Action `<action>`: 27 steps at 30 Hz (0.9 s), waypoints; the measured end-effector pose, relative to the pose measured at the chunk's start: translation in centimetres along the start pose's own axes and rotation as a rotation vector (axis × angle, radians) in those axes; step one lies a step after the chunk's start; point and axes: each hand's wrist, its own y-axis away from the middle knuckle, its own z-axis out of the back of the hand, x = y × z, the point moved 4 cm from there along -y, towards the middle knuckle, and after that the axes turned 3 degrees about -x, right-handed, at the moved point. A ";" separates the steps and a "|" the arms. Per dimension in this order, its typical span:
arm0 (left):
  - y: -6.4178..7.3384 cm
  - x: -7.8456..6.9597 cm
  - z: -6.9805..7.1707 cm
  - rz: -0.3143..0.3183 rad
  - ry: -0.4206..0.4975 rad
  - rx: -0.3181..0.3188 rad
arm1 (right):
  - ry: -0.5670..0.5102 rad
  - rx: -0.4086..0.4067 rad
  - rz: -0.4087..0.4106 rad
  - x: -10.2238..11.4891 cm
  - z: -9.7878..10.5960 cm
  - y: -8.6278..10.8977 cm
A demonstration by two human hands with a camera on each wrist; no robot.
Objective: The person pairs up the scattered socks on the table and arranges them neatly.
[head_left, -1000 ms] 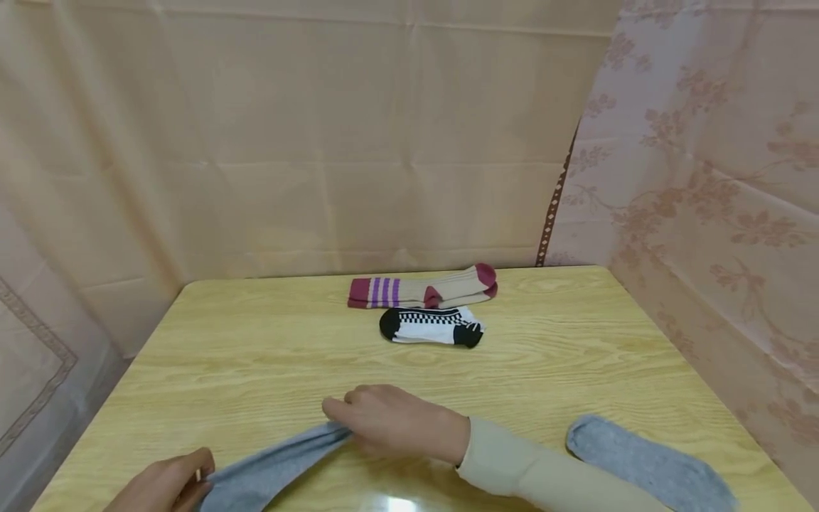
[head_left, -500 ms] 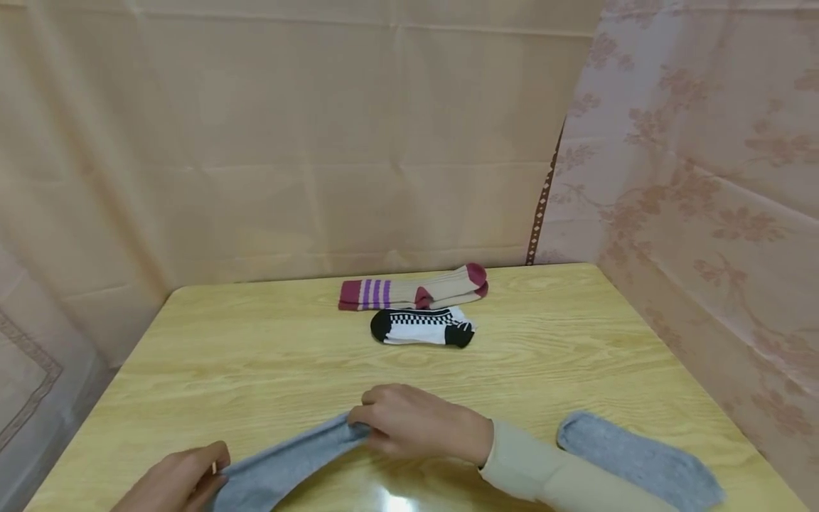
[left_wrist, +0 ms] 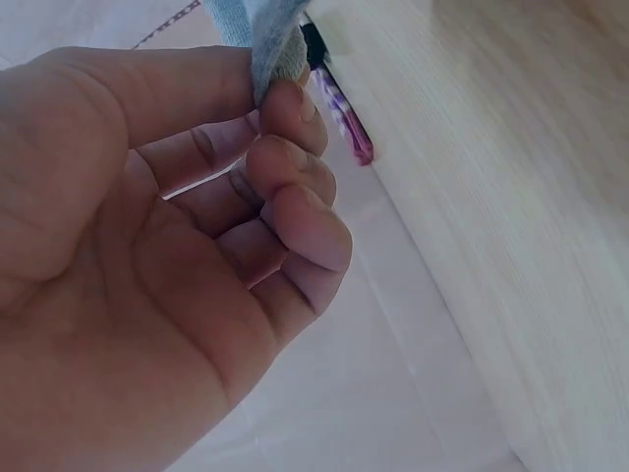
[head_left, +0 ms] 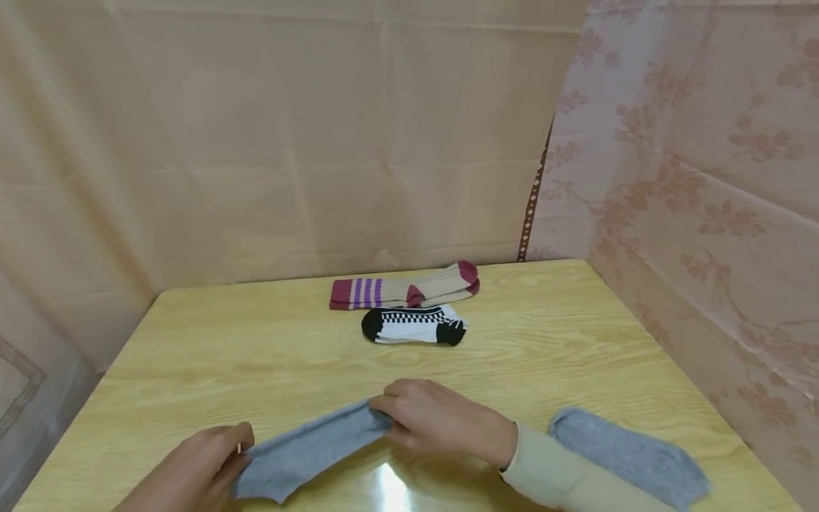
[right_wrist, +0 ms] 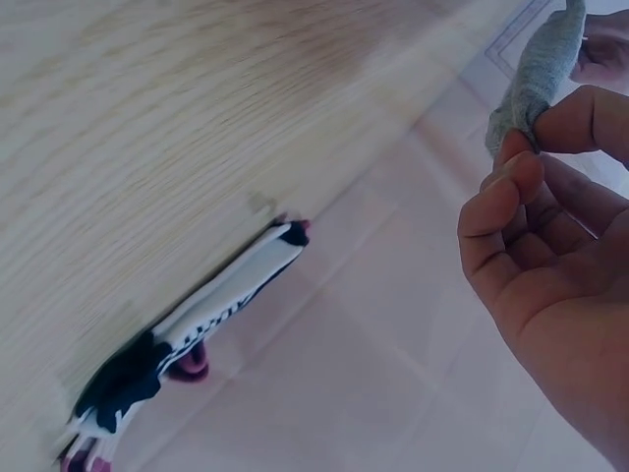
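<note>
A grey sock [head_left: 313, 449] is stretched between my two hands above the near part of the table. My left hand [head_left: 198, 462] pinches its left end between thumb and index finger, as the left wrist view also shows with the sock's edge [left_wrist: 270, 44]. The right hand [head_left: 441, 421] pinches the other end, higher and farther right. In the right wrist view the sock [right_wrist: 539, 79] runs from those fingertips toward the left hand. A second grey sock [head_left: 627, 451] lies flat on the table to the right, partly behind the right sleeve.
Toward the back of the wooden table [head_left: 256, 355] lie beige socks with maroon ends and purple stripes [head_left: 404, 288]. Just in front of them is a black and white checkered pair [head_left: 414, 326]. Beige curtain cloth [head_left: 288, 142] hangs behind, and floral cloth [head_left: 704, 178] at the right.
Both hands have moved right in the head view with the sock, and more of it shows, including its lower edge. The head view has shifted slightly, so the other socks appear farther left.
</note>
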 end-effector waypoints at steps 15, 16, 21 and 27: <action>-2.8 -2.5 0.1 -0.051 -0.059 -0.003 | 0.033 0.014 -0.091 -1.0 1.1 2.4; -2.9 -2.6 0.1 -0.059 -0.059 -0.005 | 0.032 0.011 -0.093 -1.1 1.2 2.5; -3.2 -3.4 0.0 -0.123 -0.069 -0.047 | 0.022 0.023 -0.110 -1.3 1.2 3.2; -3.6 -4.0 -0.2 -0.148 -0.076 -0.059 | 0.034 0.027 -0.127 -1.4 1.2 4.0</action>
